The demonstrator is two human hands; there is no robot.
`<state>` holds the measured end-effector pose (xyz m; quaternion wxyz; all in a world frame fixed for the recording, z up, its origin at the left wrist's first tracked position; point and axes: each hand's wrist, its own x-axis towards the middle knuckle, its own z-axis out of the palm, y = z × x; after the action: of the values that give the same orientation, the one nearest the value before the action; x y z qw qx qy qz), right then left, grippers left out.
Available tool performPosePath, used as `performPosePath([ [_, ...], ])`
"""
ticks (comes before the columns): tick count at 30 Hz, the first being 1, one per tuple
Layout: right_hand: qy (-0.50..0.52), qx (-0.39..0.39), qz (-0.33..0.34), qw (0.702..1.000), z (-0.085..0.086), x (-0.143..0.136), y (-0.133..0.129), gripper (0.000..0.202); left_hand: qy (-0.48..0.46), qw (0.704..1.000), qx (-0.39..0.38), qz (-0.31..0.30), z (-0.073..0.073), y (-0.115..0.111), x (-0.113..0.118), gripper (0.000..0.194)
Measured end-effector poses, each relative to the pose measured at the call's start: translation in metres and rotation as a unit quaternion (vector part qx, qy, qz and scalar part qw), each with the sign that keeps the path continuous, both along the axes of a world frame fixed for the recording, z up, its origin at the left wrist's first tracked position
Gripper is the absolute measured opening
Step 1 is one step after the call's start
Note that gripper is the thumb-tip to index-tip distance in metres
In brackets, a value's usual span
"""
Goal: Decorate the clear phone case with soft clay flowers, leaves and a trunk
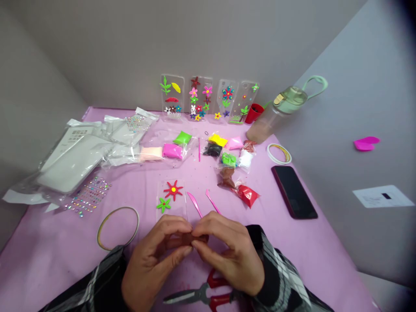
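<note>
Between the fingertips of both hands is a small piece of brown clay [186, 238], partly covered by the fingers. My left hand [157, 255] pinches it from the left, and my right hand [229, 251] pinches it from the right. Just beyond the hands lies a clear phone case [179, 211] bearing a red clay flower [173, 190] and a green one [163, 205]. Two pink tools [194, 203] [212, 201] rest right of the case. Red-handled scissors [201, 295] lie beneath and in front of my right hand.
Colored clay packets [248, 196] spread across the middle. Decorated cases [201, 99] lean on the wall beside a red cup [254, 113] and a bottle [276, 112]. A phone [294, 192] lies right; tape rolls [118, 228], gem stickers [89, 197] and packaged cases [73, 162] are left.
</note>
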<state>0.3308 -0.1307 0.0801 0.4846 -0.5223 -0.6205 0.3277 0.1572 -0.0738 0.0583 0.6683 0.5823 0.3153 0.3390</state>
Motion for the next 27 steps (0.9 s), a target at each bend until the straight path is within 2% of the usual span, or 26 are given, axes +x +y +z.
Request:
performPosePath([
  [5, 0.071, -0.107, -0.005, 0.992, 0.0014, -0.0002, 0.0008, 0.010, 0.061, 0.993, 0.097, 0.000, 0.0003, 0.0020, -0.0050, 0.027],
  [8, 0.099, -0.127, -0.013, 0.987, 0.0028, -0.0027, 0.0014, 0.009, 0.086, 0.985, 0.152, -0.003, -0.0009, 0.0039, -0.0073, 0.027],
  [11, 0.108, -0.143, -0.030, 0.983, 0.0040, -0.0051, 0.0015, 0.002, 0.094, 0.973, 0.208, -0.003, -0.0021, 0.0044, -0.0077, 0.039],
  [14, 0.158, -0.194, -0.033, 0.968, 0.0032, -0.0060, 0.0016, 0.005, 0.094, 0.965, 0.245, -0.012, -0.0016, 0.0047, -0.0072, 0.041],
  [16, 0.185, -0.212, -0.025, 0.959, 0.0017, -0.0053, 0.0018, 0.003, 0.092, 0.968, 0.235, -0.017, -0.0009, 0.0052, -0.0069, 0.038],
  [18, 0.179, -0.189, -0.007, 0.965, 0.0002, -0.0041, 0.0019, 0.010, 0.087, 0.977, 0.193, -0.014, -0.0005, 0.0057, -0.0069, 0.033],
  [20, 0.138, -0.131, 0.007, 0.982, -0.0005, -0.0031, 0.0017, 0.017, 0.085, 0.986, 0.144, -0.012, -0.0001, 0.0056, -0.0070, 0.027],
  [23, 0.069, -0.061, 0.017, 0.996, -0.0003, -0.0032, 0.0006, 0.014, 0.085, 0.991, 0.098, -0.013, 0.0016, 0.0044, -0.0060, 0.020],
  [27, 0.019, -0.034, 0.010, 0.999, -0.0023, -0.0057, -0.0012, 0.014, 0.059, 0.997, 0.034, -0.026, 0.0046, 0.0037, -0.0007, 0.013],
])
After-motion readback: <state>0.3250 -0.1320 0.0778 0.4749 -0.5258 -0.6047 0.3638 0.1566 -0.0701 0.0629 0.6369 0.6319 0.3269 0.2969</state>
